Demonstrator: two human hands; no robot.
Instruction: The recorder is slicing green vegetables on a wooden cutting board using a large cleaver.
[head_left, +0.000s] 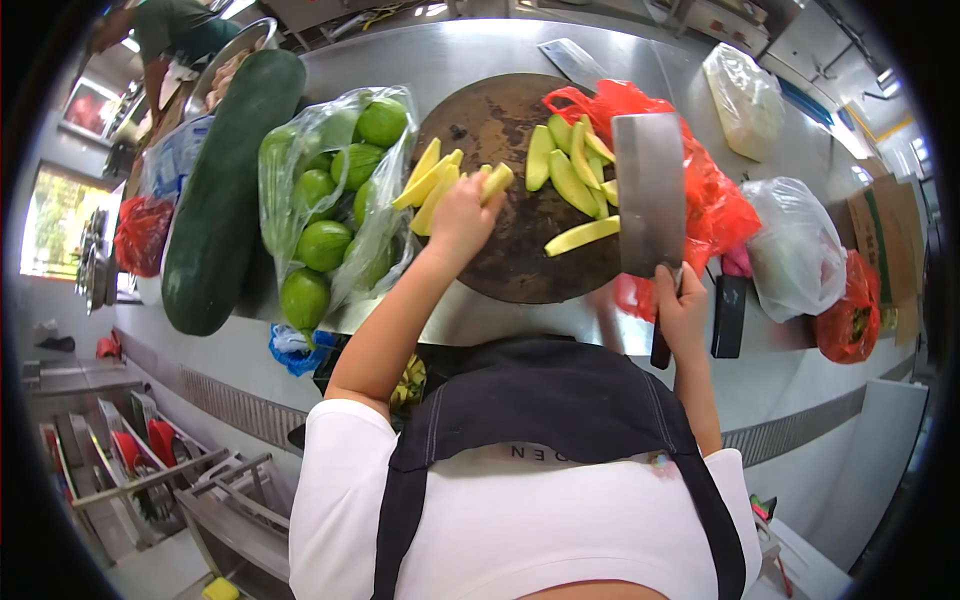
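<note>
My left hand (463, 212) is over the left part of a round wooden chopping board (517, 247), its fingers closed on pale yellow-green vegetable strips (496, 182). More strips (428, 180) lie beside it at the board's left edge. In my right hand (681, 304) is the handle of a cleaver (649, 195), its broad blade upright at the board's right edge. Several green-edged wedges (571, 182) lie on the right half of the board, and a single strip (582, 235) lies apart below them, its right end by the blade.
Left of the board are a clear bag of round green squashes (324, 245) and a large dark green wax gourd (225, 202). A red plastic bag (709, 202) lies at the right, with another blade (572, 61) behind the board. White bags (795, 247) stand farther right.
</note>
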